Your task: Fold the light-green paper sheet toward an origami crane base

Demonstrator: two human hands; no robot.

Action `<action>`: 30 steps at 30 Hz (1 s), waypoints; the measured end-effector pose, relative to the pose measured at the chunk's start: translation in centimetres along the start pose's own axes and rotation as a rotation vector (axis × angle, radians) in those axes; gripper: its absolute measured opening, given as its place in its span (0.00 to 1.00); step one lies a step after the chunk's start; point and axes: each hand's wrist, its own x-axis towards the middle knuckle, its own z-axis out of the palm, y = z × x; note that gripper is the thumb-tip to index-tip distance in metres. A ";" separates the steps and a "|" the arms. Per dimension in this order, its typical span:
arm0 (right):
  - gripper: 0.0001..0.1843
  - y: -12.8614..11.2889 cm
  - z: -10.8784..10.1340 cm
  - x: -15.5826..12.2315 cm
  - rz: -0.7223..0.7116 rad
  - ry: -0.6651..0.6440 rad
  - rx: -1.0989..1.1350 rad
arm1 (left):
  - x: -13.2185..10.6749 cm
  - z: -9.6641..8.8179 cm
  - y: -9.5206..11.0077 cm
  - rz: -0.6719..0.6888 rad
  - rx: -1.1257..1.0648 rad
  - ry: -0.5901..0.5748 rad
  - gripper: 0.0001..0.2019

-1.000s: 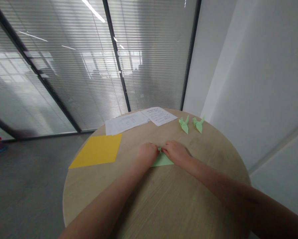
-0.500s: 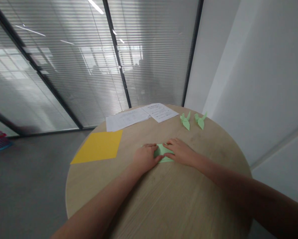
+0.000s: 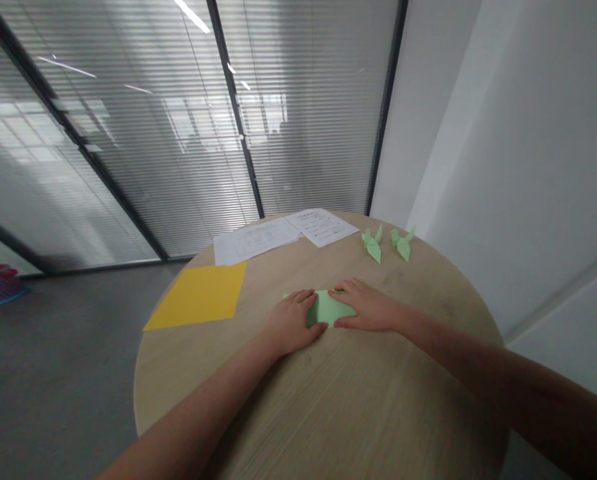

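Observation:
A folded strip of pale green paper (image 3: pixel 327 308) lies on the round wooden table in front of me. My left hand (image 3: pixel 294 320) rests on its left end, thumb along the near edge and fingers stretched toward the far edge. On the right end lies my right hand (image 3: pixel 366 305), its fingers and thumb spread apart. Both hands press the paper against the tabletop, and they cover its two ends. Beyond my right hand stand two folded green paper cranes, a left one (image 3: pixel 372 247) and a right one (image 3: pixel 403 245).
A yellow sheet (image 3: pixel 198 297) lies at the table's left edge. Behind it are white printed sheets (image 3: pixel 258 240), with another printed page (image 3: pixel 322 227) overlapping them. The wooden table (image 3: pixel 358 413) has a curved edge. A blinds-covered glass partition and white wall stand behind; a basket (image 3: pixel 1 285) is at far left.
Both thumbs have moved to the near edge of the green paper, and more of its surface shows between my hands. The fold at its near side now looks flat.

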 end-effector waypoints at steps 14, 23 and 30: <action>0.47 4.6 -0.6 0.1 -0.092 -0.233 0.294 | 1.7 -2.6 -4.9 0.123 -0.196 -0.296 0.42; 0.55 6.1 -2.9 0.6 -0.133 -0.456 0.355 | 2.0 -3.8 -7.0 0.285 -0.314 -0.444 0.44; 0.57 6.2 -3.5 0.6 -0.163 -0.485 0.385 | 2.2 -5.2 -6.5 0.271 -0.238 -0.619 0.49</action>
